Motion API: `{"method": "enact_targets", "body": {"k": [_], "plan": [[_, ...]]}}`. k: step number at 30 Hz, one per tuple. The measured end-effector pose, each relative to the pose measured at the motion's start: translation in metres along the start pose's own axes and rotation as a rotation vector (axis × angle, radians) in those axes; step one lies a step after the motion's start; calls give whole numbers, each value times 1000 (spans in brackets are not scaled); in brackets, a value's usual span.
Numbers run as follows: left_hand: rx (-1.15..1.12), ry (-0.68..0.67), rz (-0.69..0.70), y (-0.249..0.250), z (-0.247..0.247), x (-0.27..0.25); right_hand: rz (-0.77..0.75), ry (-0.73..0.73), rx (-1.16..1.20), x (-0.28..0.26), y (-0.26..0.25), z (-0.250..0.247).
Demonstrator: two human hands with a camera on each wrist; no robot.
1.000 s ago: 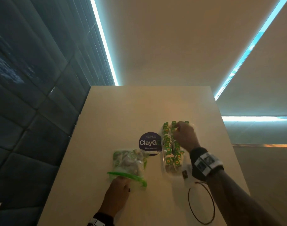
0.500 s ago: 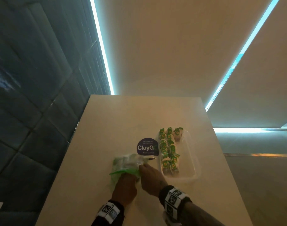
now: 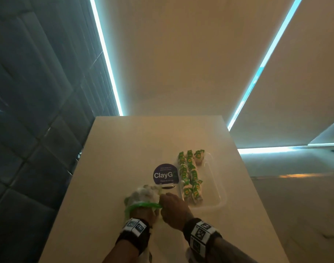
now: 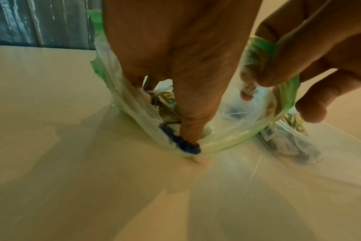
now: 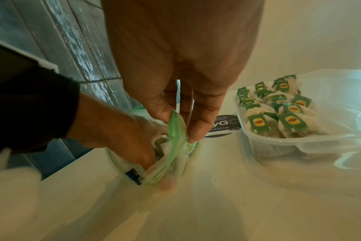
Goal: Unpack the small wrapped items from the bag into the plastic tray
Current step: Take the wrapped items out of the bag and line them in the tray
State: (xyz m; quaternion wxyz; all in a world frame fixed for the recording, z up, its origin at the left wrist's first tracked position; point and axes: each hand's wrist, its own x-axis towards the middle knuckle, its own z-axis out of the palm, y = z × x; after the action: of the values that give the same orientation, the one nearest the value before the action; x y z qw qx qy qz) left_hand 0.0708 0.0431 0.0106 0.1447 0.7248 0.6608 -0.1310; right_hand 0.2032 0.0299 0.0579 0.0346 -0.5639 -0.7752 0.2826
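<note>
Our right hand (image 5: 181, 68) has come over from the clear plastic tray (image 3: 222, 192) since a second ago and now pinches the green-rimmed clear plastic bag (image 3: 143, 196) at its mouth, while our left hand (image 4: 175, 48) has pushed inside, so whether it's clenched on anything we can't tell. The bag's small green-labelled wrapped items (image 5: 278, 110) are mostly hidden behind plastic; two rows already sit along the tray's left side. Bag's near the pale table (image 3: 124, 149) front edge, just left of the tray, purple round sticker (image 3: 165, 174) behind it, plenty of bare tabletop beyond.
</note>
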Motion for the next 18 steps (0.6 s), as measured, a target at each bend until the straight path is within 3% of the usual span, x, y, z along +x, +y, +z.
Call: {"method": "enact_targets", "body": {"k": [2,6,12,18], "plan": [[-47,7,30,0,-3,-2,19,21,20,1,1,0],[-229,-110,90,-1,-10,-14,45,76,108,3,5,3],[-505,15,141,-14,11,-25,137,165,218,1,7,7],[-836,109,75,-19,9,-40,9,252,-36,-7,6,15]]}}
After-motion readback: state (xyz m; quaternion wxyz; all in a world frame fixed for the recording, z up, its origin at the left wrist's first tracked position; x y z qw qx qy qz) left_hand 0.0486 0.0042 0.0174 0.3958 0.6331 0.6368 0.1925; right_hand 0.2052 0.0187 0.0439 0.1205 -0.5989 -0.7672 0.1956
